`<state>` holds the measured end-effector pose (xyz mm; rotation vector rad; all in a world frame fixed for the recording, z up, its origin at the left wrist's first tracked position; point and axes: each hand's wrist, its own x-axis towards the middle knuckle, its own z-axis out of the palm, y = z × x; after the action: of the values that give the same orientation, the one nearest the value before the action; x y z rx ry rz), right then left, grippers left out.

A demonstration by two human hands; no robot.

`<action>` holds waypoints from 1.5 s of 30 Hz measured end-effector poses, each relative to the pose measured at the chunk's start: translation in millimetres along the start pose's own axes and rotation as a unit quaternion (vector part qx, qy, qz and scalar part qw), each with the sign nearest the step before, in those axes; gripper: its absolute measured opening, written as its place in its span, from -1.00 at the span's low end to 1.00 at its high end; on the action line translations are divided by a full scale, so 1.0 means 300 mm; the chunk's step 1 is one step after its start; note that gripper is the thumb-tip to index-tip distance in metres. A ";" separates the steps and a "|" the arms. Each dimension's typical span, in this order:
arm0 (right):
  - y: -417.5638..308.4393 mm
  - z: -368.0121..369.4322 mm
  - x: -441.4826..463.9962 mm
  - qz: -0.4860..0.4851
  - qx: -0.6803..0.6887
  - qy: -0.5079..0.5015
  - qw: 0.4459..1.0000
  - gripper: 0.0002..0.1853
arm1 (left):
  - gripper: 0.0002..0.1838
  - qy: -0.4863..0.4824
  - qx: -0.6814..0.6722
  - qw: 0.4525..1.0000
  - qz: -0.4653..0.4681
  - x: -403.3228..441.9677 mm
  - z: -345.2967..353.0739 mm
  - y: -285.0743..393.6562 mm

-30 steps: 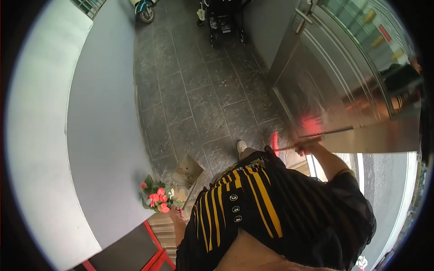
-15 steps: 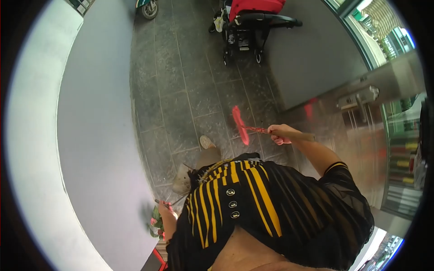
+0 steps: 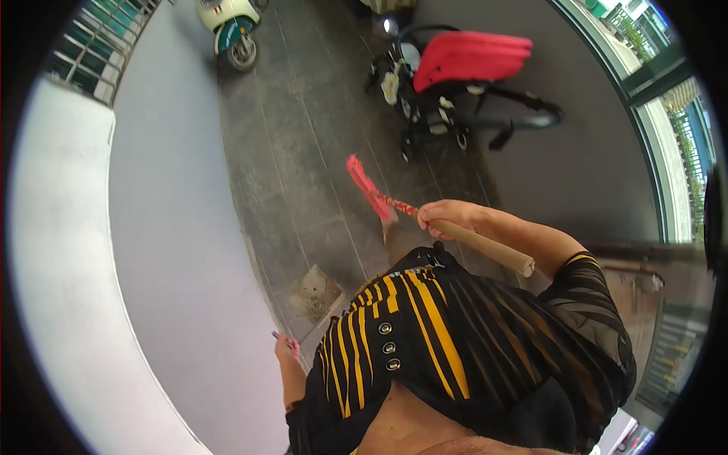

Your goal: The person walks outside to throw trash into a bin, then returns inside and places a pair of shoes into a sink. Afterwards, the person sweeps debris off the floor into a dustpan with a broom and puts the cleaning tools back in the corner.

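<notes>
My right hand (image 3: 447,216) is closed around the brown handle of a broom (image 3: 481,244), whose red and patterned shaft leads to a pink-red head (image 3: 368,186) above the dark floor. At the lower left, my left hand (image 3: 287,346) is closed on a thin dark handle (image 3: 280,337). A pale dustpan (image 3: 316,294) with some debris on it hangs beside my striped top, near that hand. A shoe tip shows by the broom head.
A stroller (image 3: 470,64) with a red canopy stands ahead on the right. Near the left wall (image 3: 171,227) is a cream and green scooter (image 3: 231,26). A dark grey wall and glass panes line the right, with a metal door (image 3: 633,284) at the lower right.
The stroller and scooter appear nearer. My right hand and the broom have moved left in view, away from the metal door. The red flowers at the lower left have left view.
</notes>
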<state>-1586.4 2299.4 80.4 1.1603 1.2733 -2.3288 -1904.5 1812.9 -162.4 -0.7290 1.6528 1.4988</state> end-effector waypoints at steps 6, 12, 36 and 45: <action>-0.576 -0.213 0.235 -0.017 -0.105 -0.106 0.989 -0.79 | -0.82 0.027 -0.020 0.996 0.081 -0.013 0.428 0.305; -1.038 -0.350 0.554 0.006 -0.058 -0.105 0.993 -0.78 | -0.76 0.128 -0.035 0.983 0.129 0.116 0.858 0.694; -2.262 -1.237 1.362 -0.143 0.027 0.009 0.989 -0.85 | -0.54 -0.162 0.513 0.796 0.277 0.882 3.005 2.218; -2.806 -1.618 1.685 -0.058 0.064 0.018 0.996 -0.87 | -0.58 -0.295 0.622 0.571 0.447 0.925 3.780 2.650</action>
<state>-2116.7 3257.6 63.0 1.2029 1.2517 -2.5167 -2524.3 3068.0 28.1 1.4157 1.9675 0.4967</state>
